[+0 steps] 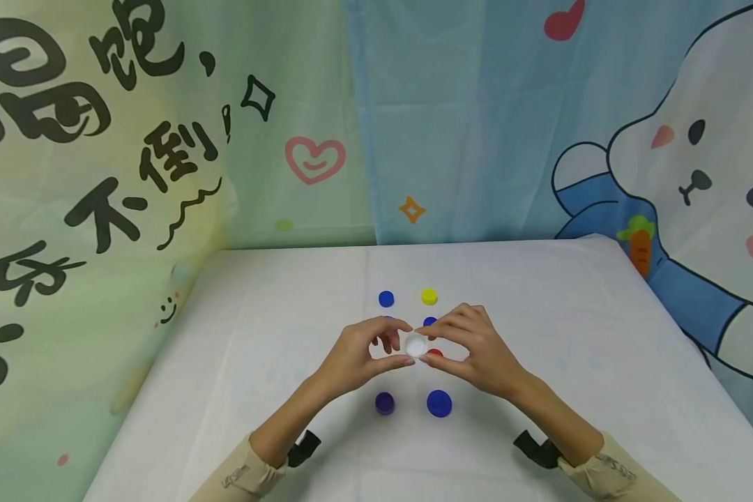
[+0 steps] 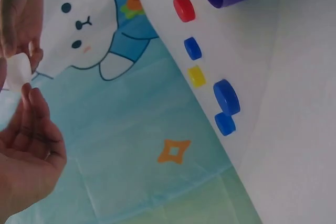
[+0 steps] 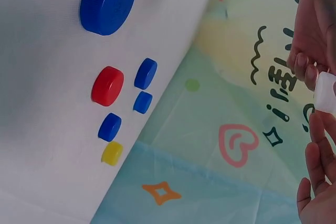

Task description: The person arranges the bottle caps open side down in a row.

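Observation:
A white bottle cap (image 1: 416, 344) is held up over the table between both hands, its hollow side facing the head camera. My left hand (image 1: 359, 352) pinches it from the left between thumb and fingertips. From the right, my right hand (image 1: 480, 348) grips its edge with thumb and fingers. Both wrist views show the white cap (image 2: 19, 71) at the image edge, partly cut off. Beneath the hands, a red cap (image 1: 435, 352) and a blue cap (image 1: 429, 321) are partly covered by the right hand in the head view.
Nearer on the white tablecloth (image 1: 276, 432) lie a purple cap (image 1: 385, 403) and a large blue cap (image 1: 439, 403). Farther back are a small blue cap (image 1: 385, 298) and a yellow cap (image 1: 429, 296). A printed curtain (image 1: 464, 125) hangs behind the table.

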A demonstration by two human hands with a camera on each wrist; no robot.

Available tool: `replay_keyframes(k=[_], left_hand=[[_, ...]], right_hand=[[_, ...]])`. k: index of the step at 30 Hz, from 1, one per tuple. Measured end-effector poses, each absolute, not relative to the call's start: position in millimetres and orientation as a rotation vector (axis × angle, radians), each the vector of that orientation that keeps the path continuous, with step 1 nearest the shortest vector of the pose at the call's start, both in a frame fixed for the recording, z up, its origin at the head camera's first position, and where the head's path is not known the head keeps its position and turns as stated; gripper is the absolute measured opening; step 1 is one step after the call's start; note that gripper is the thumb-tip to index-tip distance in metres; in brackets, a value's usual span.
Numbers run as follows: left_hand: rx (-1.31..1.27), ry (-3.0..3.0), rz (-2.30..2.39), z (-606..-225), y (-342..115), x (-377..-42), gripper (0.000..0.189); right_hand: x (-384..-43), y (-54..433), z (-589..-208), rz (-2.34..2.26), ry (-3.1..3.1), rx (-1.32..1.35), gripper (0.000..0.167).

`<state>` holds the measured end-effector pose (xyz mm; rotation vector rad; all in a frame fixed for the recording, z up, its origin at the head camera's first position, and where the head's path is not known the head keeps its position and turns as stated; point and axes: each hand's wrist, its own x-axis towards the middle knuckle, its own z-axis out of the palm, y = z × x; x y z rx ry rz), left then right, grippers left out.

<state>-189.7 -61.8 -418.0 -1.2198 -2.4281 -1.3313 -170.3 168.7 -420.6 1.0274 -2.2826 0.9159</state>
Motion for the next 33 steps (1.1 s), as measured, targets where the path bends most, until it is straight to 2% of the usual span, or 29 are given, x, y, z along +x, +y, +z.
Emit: replay_keyframes(k=[4,9,13,28,33], left_hand=[[-1.048,-2.573,-1.617,-420.1,-60.5,-188.9,0.033],[-0.716,-2.774,-2.051,-421.6,-58.2,-188.2,0.028],[-0.581,-2.82,-2.18,-421.7,-55.8,-187.8,0.029],[-0.54,-2.762,-2.112,-421.8,-54.0,-186.6,0.024],[-0.731,-2.664,-1.821,-424.3,-55.7,-186.2,0.021]], right_hand=[[-170.3,169.9,-420.8,0.92,-2.275,1.03,0.036],[-169.7,170.1,-420.4,0.902,-2.292,1.029,0.036],[-169.1,170.9,-421.6,0.891,-2.317,1.02,0.036],[-169.1,170.1,-424.2,0.936,-2.303,1.02,0.037],[-167.7,170.1,-426.0,1.015,-2.384,0.974,0.037]])
